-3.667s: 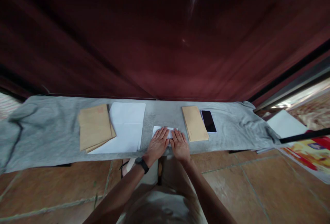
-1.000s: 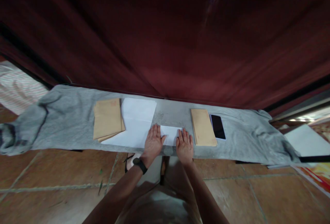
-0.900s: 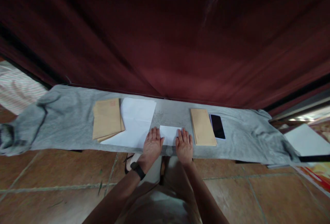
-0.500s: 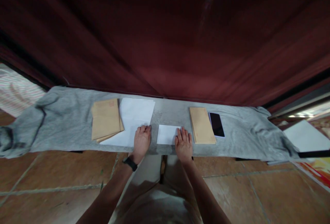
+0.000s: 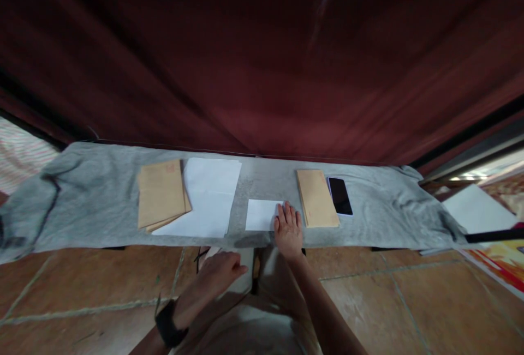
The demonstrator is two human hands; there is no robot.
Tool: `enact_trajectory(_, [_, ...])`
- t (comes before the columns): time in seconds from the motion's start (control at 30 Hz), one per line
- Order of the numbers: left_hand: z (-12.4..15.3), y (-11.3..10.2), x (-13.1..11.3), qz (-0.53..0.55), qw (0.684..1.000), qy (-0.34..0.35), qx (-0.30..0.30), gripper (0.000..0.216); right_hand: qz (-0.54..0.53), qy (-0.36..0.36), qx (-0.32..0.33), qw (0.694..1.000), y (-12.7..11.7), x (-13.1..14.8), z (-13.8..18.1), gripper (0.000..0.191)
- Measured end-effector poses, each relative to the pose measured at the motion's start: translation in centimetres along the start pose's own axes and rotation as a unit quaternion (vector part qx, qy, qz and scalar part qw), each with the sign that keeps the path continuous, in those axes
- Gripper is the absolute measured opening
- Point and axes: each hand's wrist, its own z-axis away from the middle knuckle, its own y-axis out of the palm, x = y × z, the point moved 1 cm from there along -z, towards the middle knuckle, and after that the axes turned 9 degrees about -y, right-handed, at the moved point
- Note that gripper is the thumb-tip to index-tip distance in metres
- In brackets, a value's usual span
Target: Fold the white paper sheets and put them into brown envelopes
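A small folded white paper [image 5: 260,214] lies on the grey cloth [image 5: 94,202] in front of me. My right hand [image 5: 287,229] rests flat on its right edge, fingers stretched out. My left hand [image 5: 216,273] is off the cloth, low over my lap, fingers loosely curled and holding nothing that I can see. A black watch [image 5: 167,325] is on that wrist. White sheets [image 5: 207,197] lie left of the folded paper, with a stack of brown envelopes [image 5: 160,194] overlapping their left side.
Right of my right hand lies another brown envelope stack [image 5: 316,198], with a black phone [image 5: 339,196] beside it. A dark red curtain [image 5: 262,60] hangs behind the cloth. White paper [image 5: 475,209] and a colourful print [image 5: 501,257] lie on the tiled floor [image 5: 409,300] at right.
My left hand slid left off the folded paper across the white sheets, then pulled back off the cloth toward my lap. My right hand stayed on the paper's right edge.
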Motion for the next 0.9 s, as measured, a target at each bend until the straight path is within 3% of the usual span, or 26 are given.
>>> enact_trajectory(0.17, [-3.7, -0.4, -3.9, 0.090, 0.970, 0.087, -0.211, 0.035, -0.010, 0.000, 0.000, 1.000, -0.2, 0.1, -0.2, 0.048])
enact_trajectory(0.27, [-6.7, 1.1, -6.1, 0.056, 0.949, 0.131, -0.280, 0.043, -0.013, 0.000, 0.002, 1.000, -0.4, 0.0, -0.2, 0.047])
enact_trajectory(0.47, [-9.4, 4.3, -6.0, -0.036, 0.949, 0.083, -0.303, 0.058, -0.021, 0.000, 0.008, 1.000, -0.5, -0.8, 0.3, 0.050])
enact_trajectory(0.73, [-9.2, 4.4, -6.0, -0.067, 0.944, 0.068, -0.317, 0.058, -0.032, 0.009, -0.021, 0.999, -0.4, -1.7, 1.7, 0.054])
enact_trajectory(0.8, [-9.1, 4.2, -6.6, -0.080, 0.941, 0.083, -0.317, 0.058, -0.048, 0.007, -0.023, 0.999, -0.4, -1.7, 1.6, 0.055])
enact_trajectory(0.9, [-9.3, 3.7, -7.3, -0.102, 0.938, 0.165, -0.288, 0.054, -0.082, -0.019, -0.008, 0.996, -0.5, -1.7, 1.0, 0.054])
